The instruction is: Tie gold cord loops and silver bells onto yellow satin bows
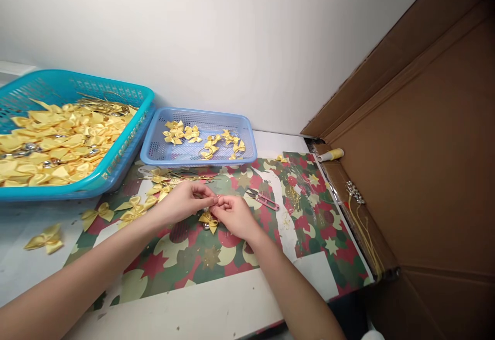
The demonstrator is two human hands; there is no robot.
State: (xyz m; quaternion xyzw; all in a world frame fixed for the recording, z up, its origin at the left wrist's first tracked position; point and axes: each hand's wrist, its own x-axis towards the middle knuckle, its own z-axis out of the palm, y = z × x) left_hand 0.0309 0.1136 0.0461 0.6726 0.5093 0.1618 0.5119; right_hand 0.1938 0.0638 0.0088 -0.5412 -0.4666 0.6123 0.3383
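My left hand (189, 202) and my right hand (232, 215) meet above the patterned sheet, fingertips pinched close together on a thin gold cord. A yellow satin bow (209, 221) with a small silvery bell hangs just below the fingertips. Several more yellow bows (133, 211) lie to the left of my left hand, beside a bundle of thin gold cords (185, 176). Pink thread snips (263, 199) rest to the right of my right hand. How the cord runs between the fingers is too small to tell.
A turquoise basket (127, 147) heaped with yellow bows stands at the left. Behind the hands, a blue basket (199, 162) holds several bows. Cardboard (417, 139) rises at the right, near a thread spool (331, 155) and a beaded cluster (355, 192).
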